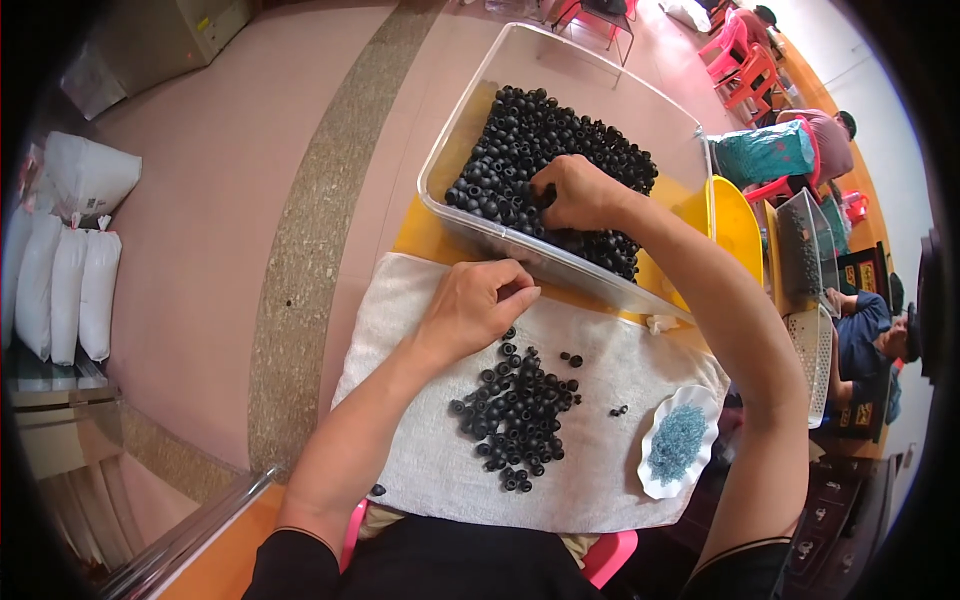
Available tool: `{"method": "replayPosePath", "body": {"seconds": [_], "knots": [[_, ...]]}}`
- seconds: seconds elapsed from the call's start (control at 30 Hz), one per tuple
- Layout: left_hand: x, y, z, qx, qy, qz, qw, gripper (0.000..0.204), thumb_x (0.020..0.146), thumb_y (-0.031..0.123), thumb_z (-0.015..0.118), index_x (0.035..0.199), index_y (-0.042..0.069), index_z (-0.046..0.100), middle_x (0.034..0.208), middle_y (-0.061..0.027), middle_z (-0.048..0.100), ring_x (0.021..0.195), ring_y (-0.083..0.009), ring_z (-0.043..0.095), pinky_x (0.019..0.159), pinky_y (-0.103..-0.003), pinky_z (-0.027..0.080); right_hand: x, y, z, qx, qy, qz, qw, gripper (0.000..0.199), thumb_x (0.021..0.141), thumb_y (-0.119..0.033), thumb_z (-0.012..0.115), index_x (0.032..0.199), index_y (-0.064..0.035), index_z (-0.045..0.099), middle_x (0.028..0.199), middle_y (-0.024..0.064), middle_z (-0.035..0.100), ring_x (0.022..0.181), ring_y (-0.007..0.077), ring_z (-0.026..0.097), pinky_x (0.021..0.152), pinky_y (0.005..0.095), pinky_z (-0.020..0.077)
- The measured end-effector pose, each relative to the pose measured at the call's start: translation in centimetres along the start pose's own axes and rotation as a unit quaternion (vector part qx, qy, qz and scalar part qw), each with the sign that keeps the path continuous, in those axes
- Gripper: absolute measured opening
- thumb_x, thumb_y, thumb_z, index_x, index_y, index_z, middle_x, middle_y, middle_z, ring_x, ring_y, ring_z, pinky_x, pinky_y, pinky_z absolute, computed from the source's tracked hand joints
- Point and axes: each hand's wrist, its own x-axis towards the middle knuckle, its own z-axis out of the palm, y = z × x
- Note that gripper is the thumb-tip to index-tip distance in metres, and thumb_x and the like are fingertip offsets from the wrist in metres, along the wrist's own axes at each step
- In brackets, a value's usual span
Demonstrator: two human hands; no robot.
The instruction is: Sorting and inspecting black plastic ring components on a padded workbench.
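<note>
My right hand [580, 195] reaches into a clear plastic tub [470, 225] heaped with small black round pieces with holes [560, 125]. Its fingers are curled down into the heap and the tips are hidden among the pieces. Just in front of the tub's near wall is my left hand [475, 305], thumb and fingers drawn together; whatever they may hold is hidden. Below it, a loose pile of the same black pieces [520, 420] lies on a white towel [410, 440]. A white scalloped dish [707, 440] of small bluish clear bits stands at the towel's right.
A yellow basin [740, 225] stands right of the tub. Further right are a perforated white basket [808, 350], a clear bin [803, 250], a person in dark blue [865, 335] and red chairs [752, 80]. White sacks [98, 295] lean at far left. A metal rail [190, 540] runs lower left.
</note>
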Motion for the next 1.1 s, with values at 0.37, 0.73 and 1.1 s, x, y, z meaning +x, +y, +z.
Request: {"method": "replayPosePath", "body": {"seconds": [0.37,0.73,1.1], "knots": [[-5.8,2.4,-5.2,0.061,-0.012,-0.002,0.998,0.012,0.089,0.011,0.078,0.096,0.002,0.074,0.090,-0.0085,0.073,0.076,-0.0135,0.068,0.069,-0.029,0.056,-3.2,-0.8,-3.4,0.015,-0.043,0.128,0.991,0.024,0.070,-0.013,0.076,0.091,-0.0013,0.076,0.079,0.0160,0.072,0.077,0.0267,0.072,0.073,0.0383,0.0562],[-20.6,4.8,-9.7,0.259,-0.122,0.074,0.955,0.038,0.077,0.029,0.089,0.102,0.006,0.072,0.099,-0.0100,0.070,0.092,-0.0306,0.068,0.078,-0.040,0.056,-5.5,1.0,-4.4,-0.065,0.065,0.038,0.995,0.025,0.070,-0.015,0.076,0.093,-0.0081,0.080,0.088,0.0135,0.076,0.086,0.0328,0.073,0.078,0.0412,0.0580],[-22.4,4.8,-8.8,0.296,-0.175,0.036,0.938,0.031,0.076,0.020,0.088,0.099,0.008,0.072,0.093,-0.0066,0.068,0.089,-0.0276,0.067,0.076,-0.039,0.056,-8.0,1.9,-4.8,-0.030,0.112,0.013,0.993,0.023,0.074,-0.011,0.073,0.094,-0.0008,0.078,0.079,0.0142,0.073,0.075,0.0241,0.072,0.071,0.0358,0.0569]]}}
